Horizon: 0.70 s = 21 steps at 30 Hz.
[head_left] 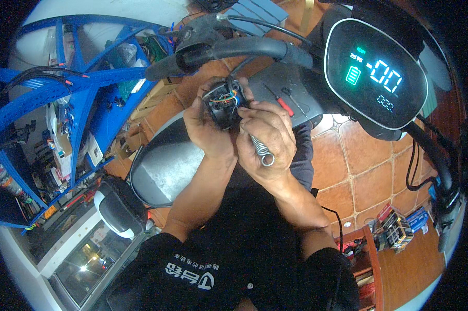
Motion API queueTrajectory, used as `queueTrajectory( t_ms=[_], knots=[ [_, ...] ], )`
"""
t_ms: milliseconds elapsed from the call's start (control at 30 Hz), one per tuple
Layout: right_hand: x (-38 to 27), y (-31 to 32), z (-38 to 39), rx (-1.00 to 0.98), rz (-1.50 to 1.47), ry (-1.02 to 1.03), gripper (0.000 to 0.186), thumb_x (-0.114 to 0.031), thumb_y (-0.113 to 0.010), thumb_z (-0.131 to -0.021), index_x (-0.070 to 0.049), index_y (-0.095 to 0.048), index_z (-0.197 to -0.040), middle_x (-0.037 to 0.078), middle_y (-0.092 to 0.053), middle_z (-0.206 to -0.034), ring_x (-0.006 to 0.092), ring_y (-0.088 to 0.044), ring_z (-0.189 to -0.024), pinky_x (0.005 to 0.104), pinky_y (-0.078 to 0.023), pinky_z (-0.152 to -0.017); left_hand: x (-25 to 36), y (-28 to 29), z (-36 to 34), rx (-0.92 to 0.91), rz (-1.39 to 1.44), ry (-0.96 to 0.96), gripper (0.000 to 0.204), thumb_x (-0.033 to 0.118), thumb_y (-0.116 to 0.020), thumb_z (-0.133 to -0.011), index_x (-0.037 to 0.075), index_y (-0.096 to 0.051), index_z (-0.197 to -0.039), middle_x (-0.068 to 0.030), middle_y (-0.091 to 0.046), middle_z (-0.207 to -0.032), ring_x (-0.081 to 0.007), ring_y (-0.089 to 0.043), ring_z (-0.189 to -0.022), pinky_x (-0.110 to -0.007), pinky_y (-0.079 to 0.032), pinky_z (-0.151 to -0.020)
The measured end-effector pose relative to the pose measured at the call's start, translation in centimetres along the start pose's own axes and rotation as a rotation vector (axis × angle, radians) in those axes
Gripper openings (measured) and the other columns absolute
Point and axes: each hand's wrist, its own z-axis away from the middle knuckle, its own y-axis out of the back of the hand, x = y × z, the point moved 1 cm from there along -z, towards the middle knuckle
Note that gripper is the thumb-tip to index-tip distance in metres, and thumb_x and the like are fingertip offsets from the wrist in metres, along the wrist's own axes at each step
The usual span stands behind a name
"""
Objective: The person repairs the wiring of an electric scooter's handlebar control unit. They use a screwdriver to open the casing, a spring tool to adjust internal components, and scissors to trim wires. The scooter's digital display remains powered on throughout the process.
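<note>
My left hand [205, 129] holds a small black plastic housing [222, 115], its open side facing up. Thin orange, green, blue and white wires [229, 97] run inside it, and a dark cable leads away at its far edge. My right hand [269, 132] is closed, its fingertips at the housing's right edge. From under its palm sticks a silvery metal coil spring [261, 147] ending in a ring. Whatever the fingertips pinch is too small to make out. Beyond the right hand, a red-handled screwdriver [284, 105] lies on a dark scooter panel.
A black handlebar [255, 47] crosses beyond my hands, with a lit display [377, 74] at right. A black seat [166, 160] lies left of my forearms. Blue shelving [81, 119] stands at far left; small boxes [397, 230] sit at lower right.
</note>
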Motion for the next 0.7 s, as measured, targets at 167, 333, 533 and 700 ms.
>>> queueTrajectory(
  t_ms=[167, 333, 533, 700],
  knots=[
    [0.00, -0.29, 0.06, 0.010, 0.027, -0.004, 0.030, 0.011, -0.069, -0.069, -0.004, -0.058, -0.093, 0.014, -0.070, -0.090, 0.0307, -0.067, -0.088, 0.0374, -0.052, -0.081, -0.22, -0.30, -0.05, 0.024, 0.016, -0.013, 0.047, 0.043, -0.037, -0.092, 0.004, -0.053, -0.112, -0.0224, -0.063, -0.105, -0.0307, -0.064, -0.088, -0.042, -0.054, -0.079],
    [0.27, -0.58, 0.11, 0.027, 0.028, 0.006, 0.029, 0.011, -0.068, -0.069, -0.003, -0.058, -0.092, 0.014, -0.070, -0.089, 0.0300, -0.067, -0.087, 0.0371, -0.052, -0.081, -0.35, -0.18, -0.13, 0.044, -0.034, -0.036, 0.047, 0.043, -0.035, -0.093, 0.003, -0.052, -0.112, -0.0219, -0.063, -0.103, -0.0301, -0.064, -0.086, -0.042, -0.054, -0.079],
    [0.49, -0.52, -0.07, -0.010, 0.044, -0.027, 0.029, 0.011, -0.067, -0.070, -0.003, -0.058, -0.094, 0.014, -0.070, -0.089, 0.0296, -0.067, -0.084, 0.0370, -0.053, -0.078, -0.15, -0.06, -0.21, 0.084, -0.029, -0.006, 0.047, 0.043, -0.034, -0.093, 0.003, -0.053, -0.111, -0.0219, -0.064, -0.101, -0.0306, -0.064, -0.085, -0.042, -0.054, -0.077],
    [0.55, -0.35, -0.19, 0.004, 0.000, -0.028, 0.028, 0.011, -0.067, -0.074, -0.001, -0.057, -0.096, 0.014, -0.070, -0.089, 0.0298, -0.067, -0.085, 0.0367, -0.054, -0.077, -0.12, -0.31, -0.07, 0.140, -0.048, -0.007, 0.047, 0.042, -0.035, -0.093, 0.003, -0.054, -0.111, -0.0215, -0.064, -0.100, -0.0303, -0.065, -0.085, -0.041, -0.054, -0.077]
  ],
)
